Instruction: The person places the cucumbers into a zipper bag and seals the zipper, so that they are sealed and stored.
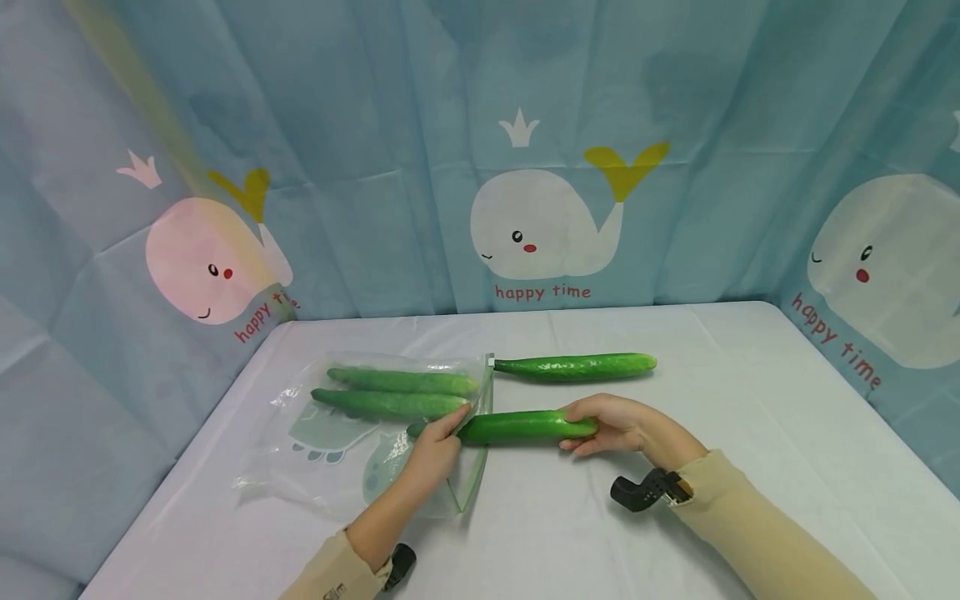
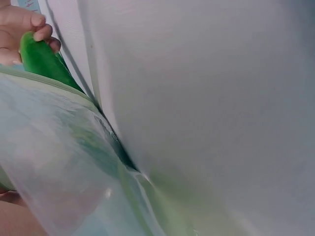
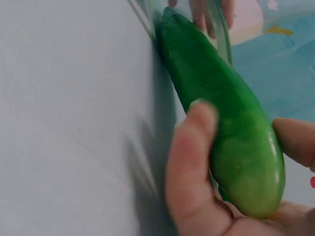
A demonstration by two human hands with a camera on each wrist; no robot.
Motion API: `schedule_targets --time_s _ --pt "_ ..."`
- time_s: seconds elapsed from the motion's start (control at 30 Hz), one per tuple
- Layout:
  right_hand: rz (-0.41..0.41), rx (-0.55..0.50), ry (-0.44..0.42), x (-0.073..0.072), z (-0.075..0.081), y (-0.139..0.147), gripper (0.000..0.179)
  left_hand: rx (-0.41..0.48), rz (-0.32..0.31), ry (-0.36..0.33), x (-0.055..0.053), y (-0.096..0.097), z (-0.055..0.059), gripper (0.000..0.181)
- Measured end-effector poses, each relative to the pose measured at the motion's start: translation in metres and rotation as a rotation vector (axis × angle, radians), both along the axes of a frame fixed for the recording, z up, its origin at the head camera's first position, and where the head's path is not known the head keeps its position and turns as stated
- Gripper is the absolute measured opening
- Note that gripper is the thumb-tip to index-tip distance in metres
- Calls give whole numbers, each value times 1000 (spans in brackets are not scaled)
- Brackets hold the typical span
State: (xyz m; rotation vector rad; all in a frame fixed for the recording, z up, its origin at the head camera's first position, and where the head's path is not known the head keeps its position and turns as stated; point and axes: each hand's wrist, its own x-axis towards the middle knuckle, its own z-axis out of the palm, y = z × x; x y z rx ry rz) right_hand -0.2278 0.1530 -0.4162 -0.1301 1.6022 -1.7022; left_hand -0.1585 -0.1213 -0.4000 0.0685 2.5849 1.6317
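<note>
My right hand (image 1: 613,423) grips the pale, rounded end of a green cucumber (image 1: 517,427), thumb on one side and fingers on the other in the right wrist view. The cucumber's dark, narrow end lies inside the mouth of a clear zip bag (image 1: 273,468) with a green edge and printed pale-green figures. My left hand (image 1: 431,457) holds that bag at its mouth, close beside the cucumber. Two more cucumbers, an upper one (image 1: 405,381) and a lower one (image 1: 390,404), lie inside the bag side by side. In the left wrist view, bag film hides much of the cucumber.
Another cucumber (image 1: 577,367) lies on the white-covered table (image 1: 750,375) behind my right hand, its dark tip right at the bag's far corner. A blue curtain (image 1: 405,233) with whale prints stands behind the table and along both sides.
</note>
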Motion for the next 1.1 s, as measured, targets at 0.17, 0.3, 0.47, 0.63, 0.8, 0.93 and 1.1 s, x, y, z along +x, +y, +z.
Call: schedule_targets --time_s 0.17,0.3,0.47,0.63,0.8,0.93,1.1 --pt "40 39 41 0 -1 -3 41 -4 0 1 0 0 2 56" --pt "14 29 45 0 -1 -5 31 3 -6 -5 1 0 2 56" --pt "11 -3 30 -1 -2 -7 40 10 -6 -2 0 0 1 56" --pt "55 -41 23 -1 -3 -11 47 10 -1 5 0 0 0 56" --pt "79 -65 24 -1 -4 -15 46 16 -6 6 0 -1 0 56" --pt "79 -68 27 -1 -4 -18 45 18 -10 5 1 0 1 56" --pt "62 -75 13 -1 -2 -24 43 18 -28 30 1 -1 2 55"
